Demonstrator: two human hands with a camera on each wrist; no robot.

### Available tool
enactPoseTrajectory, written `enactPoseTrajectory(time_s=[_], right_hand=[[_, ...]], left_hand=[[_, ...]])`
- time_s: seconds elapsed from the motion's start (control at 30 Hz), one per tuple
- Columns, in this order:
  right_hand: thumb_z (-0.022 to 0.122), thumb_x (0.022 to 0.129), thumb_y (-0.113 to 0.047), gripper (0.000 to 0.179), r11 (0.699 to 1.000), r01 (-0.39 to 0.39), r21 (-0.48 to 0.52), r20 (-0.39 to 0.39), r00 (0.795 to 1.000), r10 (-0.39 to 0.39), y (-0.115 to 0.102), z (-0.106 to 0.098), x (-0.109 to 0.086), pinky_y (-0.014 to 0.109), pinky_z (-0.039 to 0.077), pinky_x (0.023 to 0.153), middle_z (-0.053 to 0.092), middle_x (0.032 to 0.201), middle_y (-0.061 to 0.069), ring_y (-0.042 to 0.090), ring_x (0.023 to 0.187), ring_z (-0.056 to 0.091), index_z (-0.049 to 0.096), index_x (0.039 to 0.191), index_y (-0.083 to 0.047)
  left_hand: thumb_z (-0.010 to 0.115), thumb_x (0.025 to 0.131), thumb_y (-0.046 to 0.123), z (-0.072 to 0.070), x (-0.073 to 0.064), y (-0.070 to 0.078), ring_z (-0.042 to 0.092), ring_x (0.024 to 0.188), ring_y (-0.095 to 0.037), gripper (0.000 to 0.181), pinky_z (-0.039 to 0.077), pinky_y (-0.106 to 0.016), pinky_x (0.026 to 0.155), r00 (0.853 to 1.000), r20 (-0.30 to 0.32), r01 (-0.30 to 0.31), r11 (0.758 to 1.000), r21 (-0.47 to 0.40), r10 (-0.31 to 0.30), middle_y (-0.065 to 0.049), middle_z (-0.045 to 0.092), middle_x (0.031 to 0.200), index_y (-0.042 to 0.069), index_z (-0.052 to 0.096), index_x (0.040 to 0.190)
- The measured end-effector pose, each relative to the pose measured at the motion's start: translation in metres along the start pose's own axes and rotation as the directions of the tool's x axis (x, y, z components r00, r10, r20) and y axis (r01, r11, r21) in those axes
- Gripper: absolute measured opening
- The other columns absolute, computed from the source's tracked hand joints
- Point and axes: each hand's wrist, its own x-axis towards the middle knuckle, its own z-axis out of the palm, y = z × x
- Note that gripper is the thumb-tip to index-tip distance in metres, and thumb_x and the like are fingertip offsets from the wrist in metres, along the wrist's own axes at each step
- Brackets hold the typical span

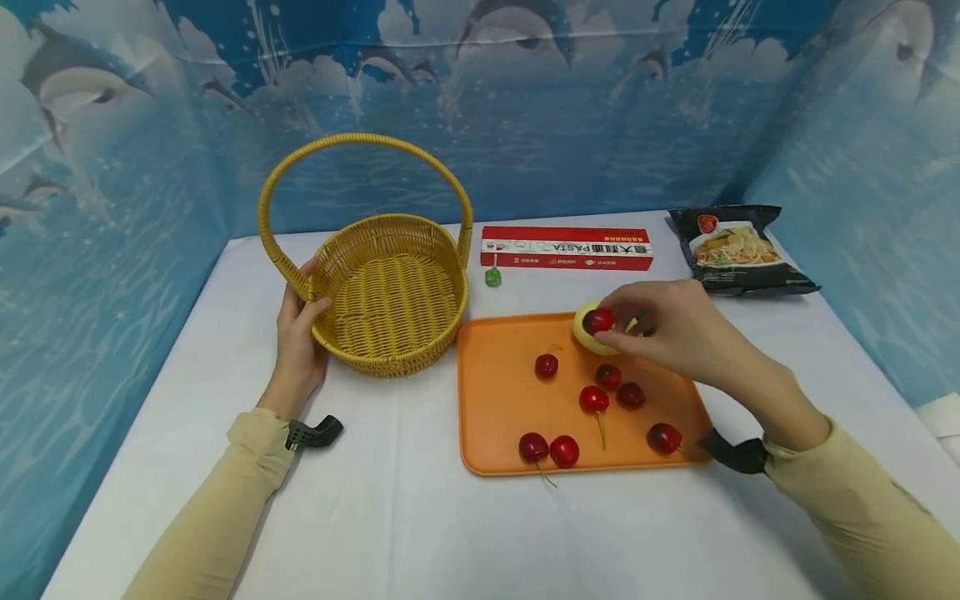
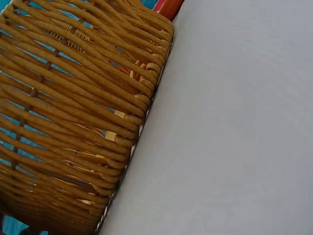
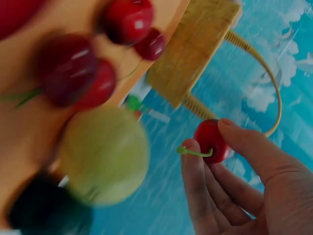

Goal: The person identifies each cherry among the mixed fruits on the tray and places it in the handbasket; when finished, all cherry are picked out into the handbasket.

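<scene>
My left hand grips the left side of a yellow woven basket at the foot of its tall handle, thumb over the rim. The left wrist view shows the basket's wall close up. Between thumb and fingertips, my right hand pinches a red cherry with a short green stem. In the head view it is above the far side of an orange tray, overlapping a pale yellow-green round fruit. Several more cherries lie on the tray.
Behind the tray lie a red-and-white pasta box and a small green-headed item. A black food packet is at the back right. Blurred in the right wrist view, a dark object sits beside the pale fruit. Dolphin-print cloth surrounds the white table.
</scene>
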Motion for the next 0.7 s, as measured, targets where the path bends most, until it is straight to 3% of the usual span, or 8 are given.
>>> enactPoseTrajectory(time_s=[0.1, 0.3, 0.57, 0.7], right_hand=[[0.087, 0.088, -0.027, 0.028, 0.999, 0.010, 0.049, 0.042, 0.999, -0.013, -0.014, 0.008, 0.028, 0.040, 0.064, 0.076, 0.079, 0.093, -0.003, 0.012, 0.085, 0.072, 0.079, 0.111, -0.014], [0.085, 0.091, -0.028, 0.026, 0.989, 0.037, 0.140, 0.096, 0.994, -0.050, -0.043, 0.030, 0.074, 0.036, 0.062, 0.074, 0.079, 0.094, -0.001, 0.013, 0.084, 0.072, 0.079, 0.111, -0.013], [0.083, 0.090, -0.022, 0.022, 0.974, 0.163, 0.154, 0.074, 0.982, -0.176, -0.078, 0.058, 0.110, 0.031, 0.061, 0.071, 0.079, 0.092, 0.002, 0.013, 0.077, 0.072, 0.079, 0.107, -0.009], [0.084, 0.091, -0.021, 0.024, 0.972, 0.173, 0.162, 0.087, 0.978, -0.189, -0.089, 0.067, 0.120, 0.030, 0.061, 0.073, 0.079, 0.095, 0.003, 0.013, 0.078, 0.073, 0.078, 0.109, -0.007]], left_hand=[[0.047, 0.103, -0.001, -0.002, -0.001, 0.002, 0.031, 0.153, -0.026, 0.061, 0.033, -0.035, 0.123, 1.000, -0.007, -0.002, 1.000, -0.006, 0.002, 0.000, 0.034, 0.167, 0.024, 0.046, 0.158], [0.046, 0.103, -0.001, -0.002, -0.001, 0.001, 0.032, 0.153, -0.027, 0.060, 0.033, -0.037, 0.123, 1.000, 0.001, -0.012, 1.000, -0.007, 0.012, -0.001, 0.034, 0.167, 0.023, 0.046, 0.158], [0.046, 0.102, -0.002, 0.000, 0.000, -0.001, 0.031, 0.153, -0.029, 0.060, 0.032, -0.039, 0.123, 0.999, 0.017, -0.028, 1.000, -0.001, 0.028, 0.000, 0.034, 0.167, 0.022, 0.047, 0.158], [0.046, 0.102, -0.001, 0.000, -0.001, -0.001, 0.031, 0.153, -0.030, 0.061, 0.032, -0.039, 0.123, 1.000, 0.016, -0.022, 1.000, -0.006, 0.022, 0.001, 0.033, 0.168, 0.023, 0.047, 0.158]])
